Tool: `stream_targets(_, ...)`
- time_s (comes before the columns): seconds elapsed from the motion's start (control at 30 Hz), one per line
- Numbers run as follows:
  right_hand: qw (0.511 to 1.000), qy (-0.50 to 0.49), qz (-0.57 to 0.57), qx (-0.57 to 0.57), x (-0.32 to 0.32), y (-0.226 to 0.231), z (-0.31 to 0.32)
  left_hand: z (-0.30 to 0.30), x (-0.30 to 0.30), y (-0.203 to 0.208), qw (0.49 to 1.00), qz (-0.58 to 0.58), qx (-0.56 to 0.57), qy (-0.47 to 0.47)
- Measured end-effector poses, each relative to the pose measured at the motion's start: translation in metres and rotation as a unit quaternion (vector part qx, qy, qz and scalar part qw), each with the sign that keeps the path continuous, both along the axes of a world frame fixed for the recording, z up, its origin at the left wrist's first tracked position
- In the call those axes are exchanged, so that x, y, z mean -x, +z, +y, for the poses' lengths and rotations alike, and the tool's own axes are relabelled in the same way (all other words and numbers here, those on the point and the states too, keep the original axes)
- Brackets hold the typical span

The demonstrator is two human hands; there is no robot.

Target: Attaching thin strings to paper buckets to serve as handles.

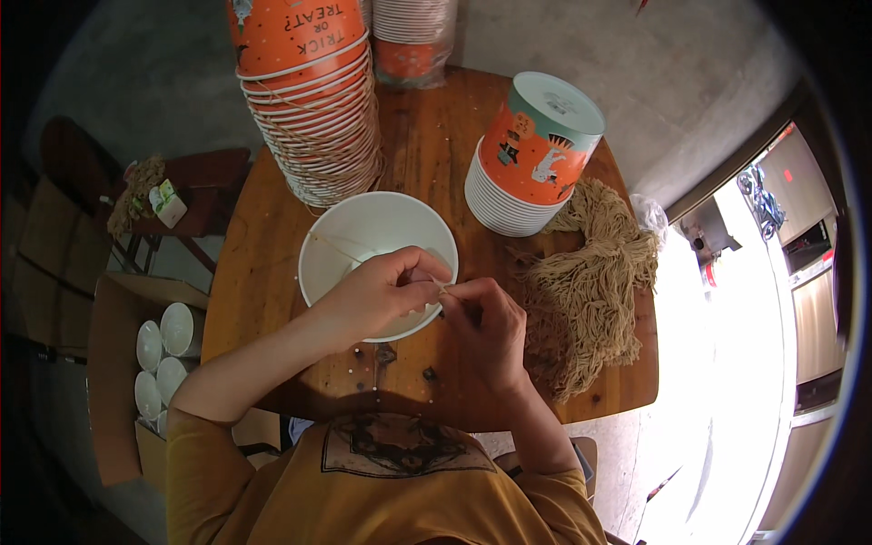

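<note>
A paper bucket [338,213] with a white inside stands on the wooden table in front of me, its mouth facing up. A thin tan string [338,247] runs from the far left of its rim across the inside toward my fingers. My left hand [395,286] reaches over the bucket, fingers bent and closed near the right side of the rim. Against it, my right hand [486,327] pinches the string's end at the rim. The fingertips of both hands meet there, and they partly hide the string between them.
Behind stands a tall stack of orange buckets [313,118] with string handles. Upside-down orange buckets [536,150] are stacked at right, beside a heap of tan strings [586,291]. A plastic-wrapped stack [413,41] is farther back. A cardboard box [118,381] of white buckets stands left of the table.
</note>
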State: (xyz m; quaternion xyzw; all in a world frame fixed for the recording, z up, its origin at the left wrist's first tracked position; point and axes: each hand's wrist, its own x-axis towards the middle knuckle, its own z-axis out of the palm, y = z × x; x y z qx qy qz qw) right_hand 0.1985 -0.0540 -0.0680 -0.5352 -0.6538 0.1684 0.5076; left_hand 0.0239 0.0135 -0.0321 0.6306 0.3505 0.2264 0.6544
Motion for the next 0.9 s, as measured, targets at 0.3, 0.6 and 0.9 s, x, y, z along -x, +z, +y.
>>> stream_targets(0.3, 0.997, 0.028, 0.059, 0.046, 0.000, -0.002, 0.001, -0.002, 0.002, -0.006, 0.994, 0.038, -0.101, -0.012)
stream_targets(0.6, 0.998, 0.027, 0.052, 0.032, -0.001, -0.005, 0.002, -0.017, 0.003, 0.004, 0.908, 0.106, -0.402, 0.055)
stream_targets(0.9, 0.999, 0.030, 0.025, -0.012, -0.001, -0.002, 0.003, -0.018, -0.003, 0.002, 0.966, 0.064, -0.242, 0.058)
